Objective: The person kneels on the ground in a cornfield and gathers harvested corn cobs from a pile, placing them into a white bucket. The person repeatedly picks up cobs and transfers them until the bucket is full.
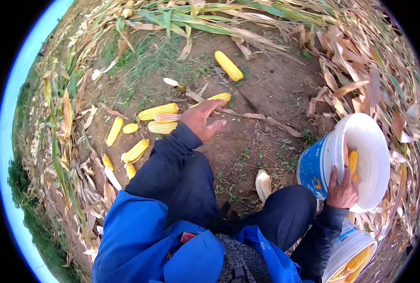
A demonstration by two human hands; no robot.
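My left hand (203, 119) reaches over bare soil with its thumb spread away from the fingers. Just beyond its fingers lies a yellow corn cob (219, 97), partly hidden by the hand; whether they touch is unclear. Beside the wrist is a group of husked cobs, among them a yellow cob (158, 111) and a pinkish cob (167, 117). My right hand (342, 190) grips the rim of a white plastic bucket (372, 141) with a blue printed side. The bucket tilts, and a corn cob (353, 162) shows inside it.
Another cob (228, 66) lies farther ahead. More cobs (135, 150) are scattered to the left. A husked-looking pale ear (263, 185) rests between my knees. A second bucket (351, 254) holding cobs stands at lower right. Dry corn stalks (358, 70) surround the soil patch.
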